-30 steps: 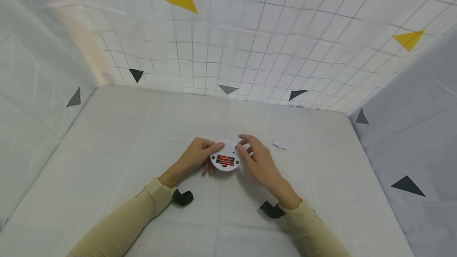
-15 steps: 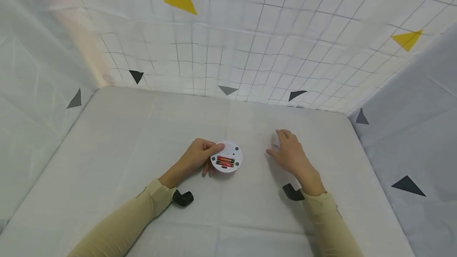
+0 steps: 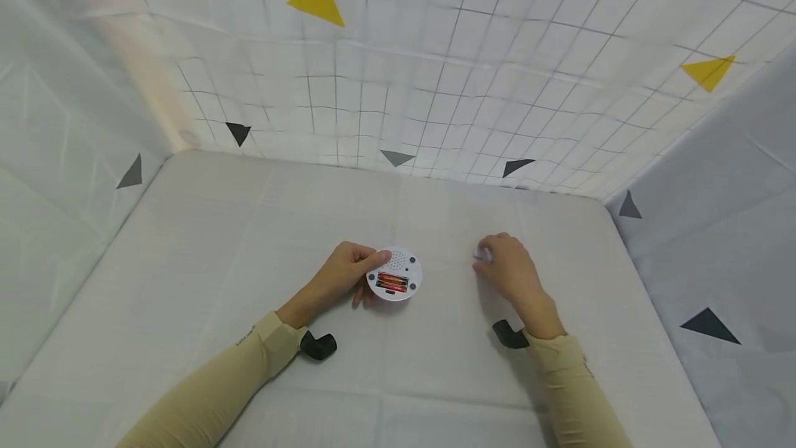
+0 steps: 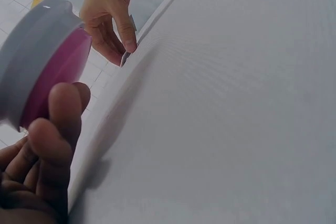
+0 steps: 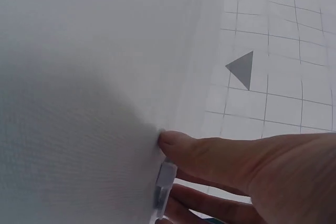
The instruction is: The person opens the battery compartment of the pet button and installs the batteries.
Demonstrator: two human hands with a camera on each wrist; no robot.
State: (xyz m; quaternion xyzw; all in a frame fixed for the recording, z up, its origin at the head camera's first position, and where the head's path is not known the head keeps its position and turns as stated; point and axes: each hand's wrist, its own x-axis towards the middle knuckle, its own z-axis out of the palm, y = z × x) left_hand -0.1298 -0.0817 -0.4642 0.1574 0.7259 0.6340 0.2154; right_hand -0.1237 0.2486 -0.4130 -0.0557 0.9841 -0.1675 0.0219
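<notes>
My left hand [image 3: 348, 269] grips a round white device [image 3: 401, 261], its thumb on top beside the speaker holes. The back faces up, and two red batteries [image 3: 392, 283] lie in its uncovered compartment. In the left wrist view the device's other side is pink [image 4: 58, 74], with the fingers curled beneath it. To the right, my right hand [image 3: 511, 268] pinches a small white battery cover [image 3: 482, 254] at the tabletop. The right wrist view shows the cover [image 5: 166, 176] edge-on between thumb and fingers, partly hidden by them.
The white cloth-covered table [image 3: 280, 206] meets a white sheet wall with a grid [image 3: 435, 102] at the back. Side sheets [image 3: 715, 247] stand left and right. A black curved piece [image 3: 318, 346] sticks out at each sleeve cuff.
My right hand has left the device's edge, moved right to the battery cover, and its fingers have closed on it. The left hand and the device have barely moved.
</notes>
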